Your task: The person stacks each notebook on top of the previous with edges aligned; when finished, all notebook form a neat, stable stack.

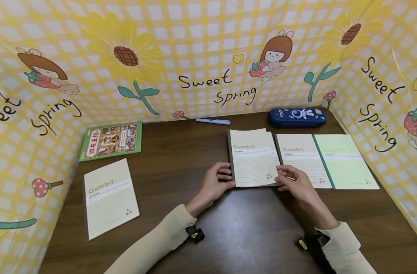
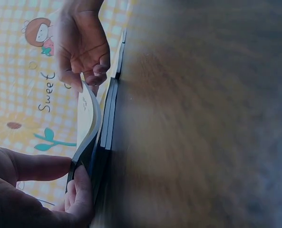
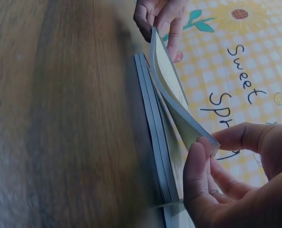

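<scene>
A cream Gambit notebook with a dark spine (image 1: 253, 167) is held flat side up, right of the middle of the wooden table (image 1: 181, 152), above a small notebook pile (image 3: 154, 128). It bows along its near edge, and a gap shows beneath its right end; whether it touches the pile farther back I cannot tell.

The left hand (image 1: 213, 184) pinches the spine side, thumb over the cover and fingers beneath. The right hand (image 1: 295, 180) grips the near right corner between thumb and fingertips — both hands nearly closed, with only the notebook's thickness between.

The step in hand appears to be aligning this notebook over the pile, as its edges do not quite match those below. The next move calls for level support at both ends, and for fingers kept clear of the edges beneath.

Just right of the pile lies another cream Gambit notebook (image 1: 301, 163), then a green Gambit notebook (image 1: 347, 165) beside it. Behind them sits a navy space-themed pencil case (image 1: 296, 118); a pale lilac pen (image 1: 213, 121) lies near the checked cloth backdrop (image 1: 201, 45). Well apart at left are a tilted, lone Gambit notebook (image 1: 110, 199) and a green-bordered 四书五经 book (image 1: 110, 140).
</scene>
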Action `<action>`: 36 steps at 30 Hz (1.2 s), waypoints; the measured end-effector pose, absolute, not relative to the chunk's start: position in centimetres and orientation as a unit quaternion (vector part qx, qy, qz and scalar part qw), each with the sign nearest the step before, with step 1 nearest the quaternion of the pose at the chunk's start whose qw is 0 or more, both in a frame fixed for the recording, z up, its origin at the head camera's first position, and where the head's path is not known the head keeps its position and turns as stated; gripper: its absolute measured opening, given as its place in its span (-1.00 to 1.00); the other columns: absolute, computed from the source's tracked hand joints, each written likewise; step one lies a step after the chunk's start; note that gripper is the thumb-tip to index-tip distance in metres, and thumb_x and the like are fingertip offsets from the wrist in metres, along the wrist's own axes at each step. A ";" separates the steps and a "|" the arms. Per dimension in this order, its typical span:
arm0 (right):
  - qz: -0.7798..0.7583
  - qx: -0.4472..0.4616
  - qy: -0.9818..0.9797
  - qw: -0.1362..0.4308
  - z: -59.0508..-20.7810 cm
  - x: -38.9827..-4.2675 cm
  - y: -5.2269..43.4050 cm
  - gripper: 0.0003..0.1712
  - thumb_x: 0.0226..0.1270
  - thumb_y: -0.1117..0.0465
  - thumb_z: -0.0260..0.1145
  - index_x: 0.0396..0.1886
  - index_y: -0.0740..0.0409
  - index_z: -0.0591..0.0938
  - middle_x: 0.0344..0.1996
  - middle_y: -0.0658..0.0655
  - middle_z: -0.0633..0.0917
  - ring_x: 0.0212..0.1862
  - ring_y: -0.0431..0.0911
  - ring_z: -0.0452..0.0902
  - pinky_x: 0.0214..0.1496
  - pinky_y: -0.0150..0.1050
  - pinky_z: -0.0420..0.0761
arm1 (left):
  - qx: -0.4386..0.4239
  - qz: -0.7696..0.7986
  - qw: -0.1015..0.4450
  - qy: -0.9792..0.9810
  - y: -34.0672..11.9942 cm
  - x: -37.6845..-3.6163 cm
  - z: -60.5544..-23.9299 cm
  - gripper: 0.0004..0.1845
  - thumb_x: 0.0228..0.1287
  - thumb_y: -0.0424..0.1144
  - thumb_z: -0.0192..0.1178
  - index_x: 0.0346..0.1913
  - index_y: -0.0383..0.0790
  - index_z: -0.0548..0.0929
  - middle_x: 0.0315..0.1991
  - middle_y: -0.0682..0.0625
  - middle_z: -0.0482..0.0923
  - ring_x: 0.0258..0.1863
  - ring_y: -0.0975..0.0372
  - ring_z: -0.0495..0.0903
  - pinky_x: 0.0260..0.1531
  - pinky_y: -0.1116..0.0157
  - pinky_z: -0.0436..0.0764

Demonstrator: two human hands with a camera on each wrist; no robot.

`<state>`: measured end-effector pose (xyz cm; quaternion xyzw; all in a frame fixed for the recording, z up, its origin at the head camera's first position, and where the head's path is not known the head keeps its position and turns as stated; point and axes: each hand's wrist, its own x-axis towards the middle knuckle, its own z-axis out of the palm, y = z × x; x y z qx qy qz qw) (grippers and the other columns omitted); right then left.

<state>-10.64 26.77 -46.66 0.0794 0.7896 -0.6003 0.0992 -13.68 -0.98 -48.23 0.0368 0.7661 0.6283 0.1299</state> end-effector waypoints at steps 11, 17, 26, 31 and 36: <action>-0.592 0.099 0.794 0.101 -47.0 -10.8 27.9 -0.44 0.50 0.32 0.26 0.42 0.44 0.45 -0.22 -0.07 0.70 -0.30 -0.32 0.72 -0.22 -0.35 0.76 | 0.049 0.621 0.135 0.771 0.1 -14.3 -48.5 -0.36 0.11 -0.56 0.44 0.31 -0.35 0.58 0.06 -0.27 0.66 -0.03 0.00 0.75 -0.10 0.28 0.73; -0.584 0.110 0.798 0.103 -47.1 -11.0 28.5 -0.43 0.51 0.30 0.26 0.43 0.44 0.45 -0.22 -0.09 0.69 -0.31 -0.30 0.71 -0.22 -0.36 0.76 | 0.050 0.623 0.134 0.769 0.7 -14.3 -48.3 -0.38 0.11 -0.55 0.45 0.30 -0.37 0.59 0.06 -0.29 0.67 -0.01 -0.06 0.76 -0.09 0.30 0.72; -0.593 0.113 0.792 0.096 -47.3 -10.7 29.0 -0.42 0.48 0.34 0.28 0.41 0.49 0.44 -0.28 -0.16 0.70 -0.32 -0.36 0.70 -0.26 -0.38 0.75 | 0.054 0.615 0.139 0.774 1.3 -14.3 -48.9 -0.38 0.09 -0.53 0.46 0.28 -0.38 0.59 0.04 -0.27 0.69 -0.03 -0.03 0.77 -0.13 0.36 0.70; -0.580 0.105 0.803 0.093 -47.3 -10.5 29.3 -0.44 0.49 0.31 0.32 0.38 0.47 0.47 -0.27 -0.14 0.73 -0.30 -0.36 0.71 -0.26 -0.38 0.75 | 0.050 0.613 0.150 0.774 1.4 -14.2 -48.9 -0.36 0.09 -0.53 0.47 0.30 -0.39 0.58 0.04 -0.27 0.69 -0.04 -0.01 0.77 -0.13 0.37 0.70; -0.554 0.093 0.823 0.086 -47.5 -10.4 29.4 -0.46 0.48 0.29 0.34 0.35 0.46 0.51 -0.15 0.10 0.75 -0.30 -0.33 0.71 -0.26 -0.35 0.76 | 0.054 0.609 0.153 0.777 1.4 -14.2 -48.7 -0.36 0.09 -0.52 0.47 0.31 -0.41 0.58 0.04 -0.28 0.69 -0.04 -0.03 0.77 -0.12 0.35 0.72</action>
